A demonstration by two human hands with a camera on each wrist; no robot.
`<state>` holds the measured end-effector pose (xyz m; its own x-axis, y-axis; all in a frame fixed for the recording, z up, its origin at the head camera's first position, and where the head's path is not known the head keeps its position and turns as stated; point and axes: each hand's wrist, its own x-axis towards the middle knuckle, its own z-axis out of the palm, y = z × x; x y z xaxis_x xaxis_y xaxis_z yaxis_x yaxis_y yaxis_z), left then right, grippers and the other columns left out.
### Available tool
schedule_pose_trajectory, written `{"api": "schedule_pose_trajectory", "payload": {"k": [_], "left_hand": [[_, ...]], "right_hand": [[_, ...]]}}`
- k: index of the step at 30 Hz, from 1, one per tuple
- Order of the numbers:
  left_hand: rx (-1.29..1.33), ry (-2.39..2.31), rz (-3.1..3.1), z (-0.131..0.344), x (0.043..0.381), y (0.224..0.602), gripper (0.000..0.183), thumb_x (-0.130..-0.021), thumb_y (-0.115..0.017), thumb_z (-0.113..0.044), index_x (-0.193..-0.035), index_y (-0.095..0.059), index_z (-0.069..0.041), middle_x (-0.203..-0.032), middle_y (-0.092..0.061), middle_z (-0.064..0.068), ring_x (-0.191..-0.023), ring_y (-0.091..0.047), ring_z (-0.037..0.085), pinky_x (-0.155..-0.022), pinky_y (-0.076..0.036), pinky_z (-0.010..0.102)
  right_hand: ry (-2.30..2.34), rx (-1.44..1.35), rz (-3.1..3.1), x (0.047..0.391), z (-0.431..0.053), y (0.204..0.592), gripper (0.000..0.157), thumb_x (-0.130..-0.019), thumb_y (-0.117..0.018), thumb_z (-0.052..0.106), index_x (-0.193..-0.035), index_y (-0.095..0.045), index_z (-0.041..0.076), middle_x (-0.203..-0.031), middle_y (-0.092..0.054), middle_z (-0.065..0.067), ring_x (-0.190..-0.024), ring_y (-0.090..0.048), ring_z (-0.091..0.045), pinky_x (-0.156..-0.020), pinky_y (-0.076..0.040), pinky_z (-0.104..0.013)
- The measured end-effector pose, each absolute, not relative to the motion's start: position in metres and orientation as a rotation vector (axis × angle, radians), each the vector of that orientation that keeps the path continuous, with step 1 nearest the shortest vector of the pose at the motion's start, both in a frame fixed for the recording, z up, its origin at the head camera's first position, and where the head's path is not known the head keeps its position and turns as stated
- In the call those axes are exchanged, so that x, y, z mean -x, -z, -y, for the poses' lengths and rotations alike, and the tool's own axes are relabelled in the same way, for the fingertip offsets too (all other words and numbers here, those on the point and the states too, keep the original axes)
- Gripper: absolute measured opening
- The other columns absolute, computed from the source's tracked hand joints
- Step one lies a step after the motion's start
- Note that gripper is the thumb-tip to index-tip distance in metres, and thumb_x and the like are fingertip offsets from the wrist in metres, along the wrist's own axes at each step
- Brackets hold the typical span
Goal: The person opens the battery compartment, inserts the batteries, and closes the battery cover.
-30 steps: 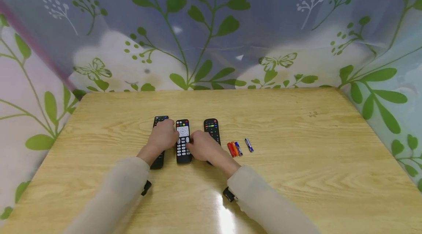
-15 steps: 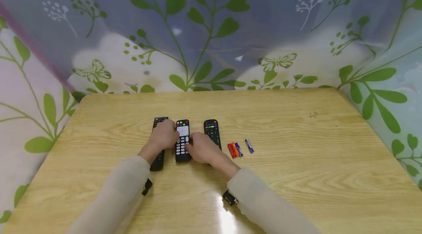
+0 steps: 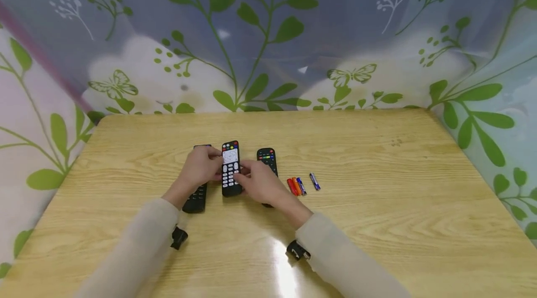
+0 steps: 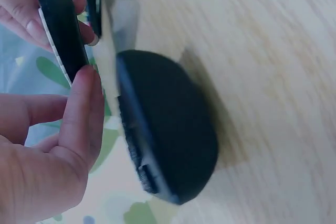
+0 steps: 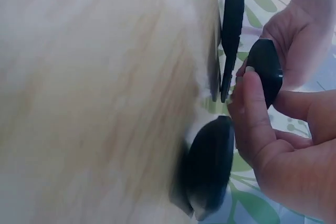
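A black remote control (image 3: 230, 174) with white buttons is held slightly above the table, its keys facing up. My left hand (image 3: 200, 165) holds its left edge with the fingertips, also seen in the left wrist view, where the remote control (image 4: 64, 32) appears edge-on. On the opposite edge my right hand (image 3: 264, 183) pinches it, thumb on the button side and fingers beneath. A second black remote control (image 3: 195, 201) lies under my left hand, partly covered. Behind my right hand is a third remote control (image 3: 266, 154), also partly hidden.
Right of the third remote lie a red battery (image 3: 291, 186), an orange battery (image 3: 297, 186) and a blue battery (image 3: 301, 186) side by side. Another blue battery (image 3: 314, 182) lies apart from them. A leaf-patterned curtain (image 3: 352, 32) stands behind the wooden table (image 3: 377, 223).
The middle remote control has risen off the table between both hands. The left hand has shifted slightly left, and its fingers now show at the remote's edge. The batteries have stayed put.
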<state>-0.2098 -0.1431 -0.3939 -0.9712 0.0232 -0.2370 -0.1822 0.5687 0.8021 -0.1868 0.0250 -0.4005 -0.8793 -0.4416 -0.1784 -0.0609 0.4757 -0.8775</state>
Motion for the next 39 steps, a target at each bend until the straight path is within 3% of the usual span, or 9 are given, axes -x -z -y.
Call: {"api": "schedule_pose_trajectory", "payload": {"k": [7, 16, 27, 39], "left_hand": [[0.184, -1.514, -2.479, 0.145, 0.203, 0.383, 0.041, -0.097, -0.049, -0.004, -0.136, -0.043, 0.01, -0.106, -0.057, 0.022, -0.079, -0.063, 0.021, -0.068, -0.058, 0.028], [0.151, -1.608, -2.406, 0.143, 0.194, 0.376, 0.039, -0.098, -0.048, -0.002, -0.134, -0.044, 0.011, -0.101, -0.056, 0.02, -0.071, -0.064, 0.017, -0.066, -0.059, 0.028], [0.129, -1.602, -2.438, 0.143, 0.184, 0.37, 0.04, -0.098, -0.05, -0.007, -0.136, -0.045, 0.007, -0.104, -0.058, 0.021, -0.072, -0.064, 0.018, -0.075, -0.058, 0.038], [0.163, -1.764, -2.34, 0.137, 0.182, 0.369, 0.058, -0.093, -0.059, -0.044, -0.125, -0.055, 0.005, -0.107, -0.061, 0.02, -0.076, -0.069, 0.021, -0.069, -0.059, 0.032]], "right_hand": [[1.416, 0.432, -2.369, 0.182, -0.03, 0.394, 0.041, -0.099, -0.055, 0.015, -0.138, -0.047, 0.002, -0.111, -0.062, -0.01, -0.082, -0.065, -0.013, -0.065, -0.057, -0.028], [1.381, 0.518, -2.412, 0.173, -0.038, 0.388, 0.047, -0.094, -0.063, 0.021, -0.138, -0.05, 0.008, -0.106, -0.065, -0.006, -0.087, -0.063, -0.013, -0.065, -0.054, -0.023], [1.386, 0.521, -2.385, 0.165, -0.041, 0.381, 0.059, -0.092, -0.066, 0.019, -0.145, -0.041, 0.01, -0.106, -0.064, -0.002, -0.088, -0.062, -0.012, -0.067, -0.054, -0.024], [1.326, 0.654, -2.515, 0.153, -0.043, 0.375, 0.066, -0.089, -0.068, 0.009, -0.147, -0.036, 0.009, -0.122, -0.054, -0.009, -0.093, -0.059, -0.018, -0.068, -0.053, -0.018]]}}
